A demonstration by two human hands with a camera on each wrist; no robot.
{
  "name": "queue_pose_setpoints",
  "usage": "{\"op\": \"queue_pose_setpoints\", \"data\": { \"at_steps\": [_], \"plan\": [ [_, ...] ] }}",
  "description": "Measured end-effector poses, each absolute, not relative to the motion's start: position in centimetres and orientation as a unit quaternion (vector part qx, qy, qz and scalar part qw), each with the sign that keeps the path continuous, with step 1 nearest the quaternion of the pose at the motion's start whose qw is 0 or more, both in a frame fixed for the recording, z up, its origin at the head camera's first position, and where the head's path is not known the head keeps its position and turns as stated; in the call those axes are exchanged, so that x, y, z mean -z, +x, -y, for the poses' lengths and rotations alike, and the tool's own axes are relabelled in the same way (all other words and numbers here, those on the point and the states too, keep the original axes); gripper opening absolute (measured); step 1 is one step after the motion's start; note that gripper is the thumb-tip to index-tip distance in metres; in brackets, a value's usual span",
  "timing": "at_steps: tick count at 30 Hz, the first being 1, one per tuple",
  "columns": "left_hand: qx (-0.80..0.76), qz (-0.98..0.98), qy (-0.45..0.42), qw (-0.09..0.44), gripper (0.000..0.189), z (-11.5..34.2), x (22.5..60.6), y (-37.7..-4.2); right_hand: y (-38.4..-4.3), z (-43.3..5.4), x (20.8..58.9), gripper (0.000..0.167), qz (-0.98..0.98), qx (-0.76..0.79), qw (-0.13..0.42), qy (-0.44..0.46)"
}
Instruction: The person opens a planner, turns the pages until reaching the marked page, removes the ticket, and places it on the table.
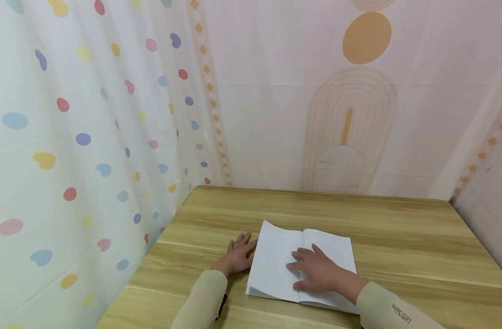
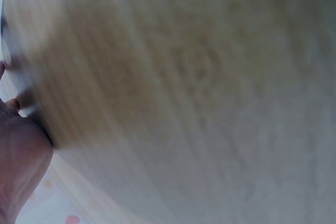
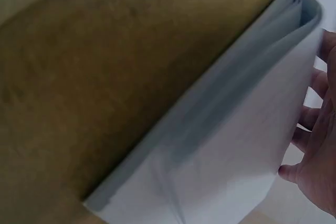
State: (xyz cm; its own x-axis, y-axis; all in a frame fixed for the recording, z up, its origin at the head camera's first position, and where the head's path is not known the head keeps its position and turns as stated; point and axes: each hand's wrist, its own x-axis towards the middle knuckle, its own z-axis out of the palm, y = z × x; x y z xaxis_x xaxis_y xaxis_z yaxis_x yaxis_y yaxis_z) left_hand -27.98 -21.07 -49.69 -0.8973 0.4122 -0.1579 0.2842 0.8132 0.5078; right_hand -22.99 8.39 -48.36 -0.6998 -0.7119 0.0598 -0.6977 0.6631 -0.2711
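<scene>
An open notebook [image 1: 273, 265] with white ruled pages lies on the wooden table, its left pages curling up slightly at the corners. Over its centre fold my right hand [image 1: 318, 272] is spread, the fingers reaching onto the left page. In the right wrist view, the notebook's stacked pages [image 3: 226, 145] fan at the edge beside the fingers [image 3: 311, 117]. My left hand [image 1: 238, 257] rests on the table just left of the notebook, fingers extended, its index fingertip close to the page edge; contact cannot be made out. Only part of that hand [image 2: 23, 156] shows in the left wrist view.
The wood-grain table [image 1: 419, 242] extends behind and to both sides of the notebook. A curtain with coloured dots [image 1: 111, 151] hangs along the left side, and a curtain with arch patterns [image 1: 267, 114] hangs behind the far edge.
</scene>
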Motion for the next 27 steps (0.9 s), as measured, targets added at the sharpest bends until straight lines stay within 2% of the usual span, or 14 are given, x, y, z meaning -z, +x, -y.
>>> {"op": "queue_pose_setpoints", "data": {
  "at_steps": [4,7,12,19,27],
  "plan": [
    [-0.285,-0.934,0.173,0.126,0.052,21.1,49.7,-28.1,-22.8,-8.2,48.7,0.051,-0.917,0.115,0.03,-0.382],
    [-0.291,-0.933,0.172,0.124,0.057,21.1,49.6,-28.0,-22.9,-8.1,49.0,0.051,-0.918,0.114,0.034,-0.377],
    [-0.248,-0.941,0.184,0.137,0.075,21.0,49.3,-27.6,-22.9,-8.2,49.1,0.053,-0.919,0.126,0.041,-0.372],
    [-0.246,-0.94,0.19,0.142,0.074,21.1,49.1,-27.5,-22.8,-9.4,49.3,0.062,-0.917,0.164,0.032,-0.361],
    [-0.243,-0.94,0.188,0.146,0.074,21.1,49.3,-27.6,-23.4,-13.3,49.9,0.072,-0.934,0.171,0.005,-0.313]
  ]
}}
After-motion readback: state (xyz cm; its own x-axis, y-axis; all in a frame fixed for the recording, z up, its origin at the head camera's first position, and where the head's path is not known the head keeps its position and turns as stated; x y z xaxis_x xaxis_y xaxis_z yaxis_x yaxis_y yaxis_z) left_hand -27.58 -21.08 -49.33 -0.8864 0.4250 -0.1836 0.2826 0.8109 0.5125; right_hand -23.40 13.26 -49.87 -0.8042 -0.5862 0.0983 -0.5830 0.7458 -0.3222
